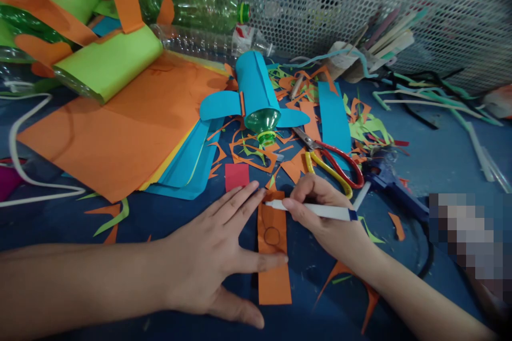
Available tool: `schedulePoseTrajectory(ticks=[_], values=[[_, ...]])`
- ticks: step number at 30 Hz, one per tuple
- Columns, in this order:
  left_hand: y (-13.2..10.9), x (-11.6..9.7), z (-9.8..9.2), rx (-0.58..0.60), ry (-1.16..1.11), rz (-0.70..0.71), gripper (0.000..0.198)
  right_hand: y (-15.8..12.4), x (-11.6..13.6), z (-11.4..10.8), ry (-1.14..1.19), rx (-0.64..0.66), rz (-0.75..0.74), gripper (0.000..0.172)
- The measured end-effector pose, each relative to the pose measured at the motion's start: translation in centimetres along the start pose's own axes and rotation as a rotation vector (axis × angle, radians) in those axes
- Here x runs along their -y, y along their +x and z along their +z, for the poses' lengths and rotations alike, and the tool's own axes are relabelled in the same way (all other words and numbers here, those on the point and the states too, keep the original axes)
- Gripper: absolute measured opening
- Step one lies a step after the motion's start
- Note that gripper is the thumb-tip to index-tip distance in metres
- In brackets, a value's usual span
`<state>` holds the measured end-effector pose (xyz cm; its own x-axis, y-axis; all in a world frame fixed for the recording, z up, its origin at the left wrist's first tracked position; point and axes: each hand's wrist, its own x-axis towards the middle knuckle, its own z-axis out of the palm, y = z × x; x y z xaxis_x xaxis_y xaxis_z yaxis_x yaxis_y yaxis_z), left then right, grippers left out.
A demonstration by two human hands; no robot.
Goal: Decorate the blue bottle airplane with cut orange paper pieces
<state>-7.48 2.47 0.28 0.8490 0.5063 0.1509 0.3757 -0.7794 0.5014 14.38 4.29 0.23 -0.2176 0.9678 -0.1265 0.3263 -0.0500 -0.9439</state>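
My left hand (224, 245) lies spread, its fingers pressing on the left side of an orange paper strip (274, 282). A small circle is drawn on the strip. In my right hand (320, 208) is a white marker (326, 211) with a dark blue end, its tip touching the upper part of the strip. Just beyond my left fingertips is a small red paper piece (237, 176). Behind the strip stands a green bottle wrapped in blue paper (256, 80), with blue wings at its sides. Scissors (332, 160) with red and yellow handles rest beyond my right hand.
Orange sheets (132, 122) over blue paper (180, 165) lie at left, with a green-wrapped bottle (116, 64) on top. A blue glue gun (392, 181) is at right. Paper scraps (372, 133) litter the table. A perforated metal screen (296, 5) stands behind clear and green bottles (200, 8).
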Motion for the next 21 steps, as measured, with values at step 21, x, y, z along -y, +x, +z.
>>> schedulePoseTrajectory(ticks=[21], values=[[0.05,-0.03,-0.01,0.002,0.013,-0.005,0.069,0.15,-0.37,-0.36,-0.091,-0.182,-0.088,0.027]])
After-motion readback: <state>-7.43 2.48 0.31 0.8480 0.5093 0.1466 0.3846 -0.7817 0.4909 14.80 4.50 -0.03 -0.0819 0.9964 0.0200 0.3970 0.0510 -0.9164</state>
